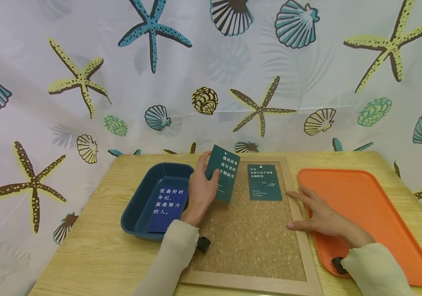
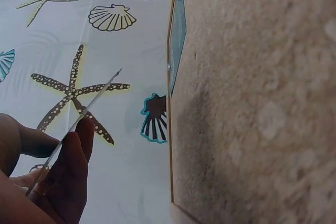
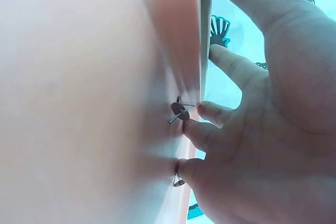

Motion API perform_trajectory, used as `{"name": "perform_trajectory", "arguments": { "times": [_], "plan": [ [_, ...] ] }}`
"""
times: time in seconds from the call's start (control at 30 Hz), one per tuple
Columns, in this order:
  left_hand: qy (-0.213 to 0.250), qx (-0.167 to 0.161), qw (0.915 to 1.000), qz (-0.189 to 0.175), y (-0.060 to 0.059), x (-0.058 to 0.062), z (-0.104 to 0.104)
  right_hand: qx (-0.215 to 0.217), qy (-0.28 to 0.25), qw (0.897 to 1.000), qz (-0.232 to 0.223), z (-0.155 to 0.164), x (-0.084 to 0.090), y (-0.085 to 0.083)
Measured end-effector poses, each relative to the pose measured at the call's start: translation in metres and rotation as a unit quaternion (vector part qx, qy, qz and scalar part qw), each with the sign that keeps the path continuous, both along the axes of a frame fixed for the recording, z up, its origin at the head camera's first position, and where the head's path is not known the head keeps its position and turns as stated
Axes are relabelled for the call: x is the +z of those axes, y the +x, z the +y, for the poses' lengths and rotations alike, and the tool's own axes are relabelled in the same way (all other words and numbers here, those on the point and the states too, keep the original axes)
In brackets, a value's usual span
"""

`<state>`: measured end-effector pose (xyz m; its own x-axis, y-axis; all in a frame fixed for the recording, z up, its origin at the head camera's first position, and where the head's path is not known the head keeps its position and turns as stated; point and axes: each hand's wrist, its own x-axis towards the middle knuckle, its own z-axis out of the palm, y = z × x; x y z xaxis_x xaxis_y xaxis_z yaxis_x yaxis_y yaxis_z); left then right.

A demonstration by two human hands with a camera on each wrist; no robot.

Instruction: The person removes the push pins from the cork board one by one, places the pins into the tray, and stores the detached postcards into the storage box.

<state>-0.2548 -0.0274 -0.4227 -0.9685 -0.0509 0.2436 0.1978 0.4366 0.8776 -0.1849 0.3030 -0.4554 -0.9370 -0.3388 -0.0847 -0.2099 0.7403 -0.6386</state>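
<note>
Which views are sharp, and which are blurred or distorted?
Head view: sharp, evenly lit, wide-angle bend along the table edge. Left wrist view: cork board soft-focused, card seen edge-on. Right wrist view: orange tray a close, featureless blur.

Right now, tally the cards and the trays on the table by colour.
Teal cards: 2, one in the left hand, one on the cork board
Blue card: 1
Blue tray: 1
Orange tray: 1
Total: 5
</note>
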Motion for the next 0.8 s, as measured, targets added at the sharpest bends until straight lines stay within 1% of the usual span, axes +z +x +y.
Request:
{"name": "perform_trajectory", "arguments": {
  "times": [0.23,0.53,0.73,0.8],
  "plan": [
    [0.032,0.005,0.9995,-0.004,0.003,0.008,-0.012,0.0,0.01,1.0,0.001,0.0,0.0,0.0],
    [0.037,0.006,0.9993,0.007,0.004,0.012,-0.03,-0.004,0.006,1.0,-0.007,0.0,0.0,0.001],
    [0.048,0.015,0.9987,0.005,0.002,0.007,-0.042,-0.004,0.008,1.0,-0.004,0.0,0.0,0.0],
    [0.048,0.023,0.9986,0.005,0.001,0.006,-0.045,-0.006,0.007,1.0,-0.005,0.0,0.0,0.0]
  ]
}}
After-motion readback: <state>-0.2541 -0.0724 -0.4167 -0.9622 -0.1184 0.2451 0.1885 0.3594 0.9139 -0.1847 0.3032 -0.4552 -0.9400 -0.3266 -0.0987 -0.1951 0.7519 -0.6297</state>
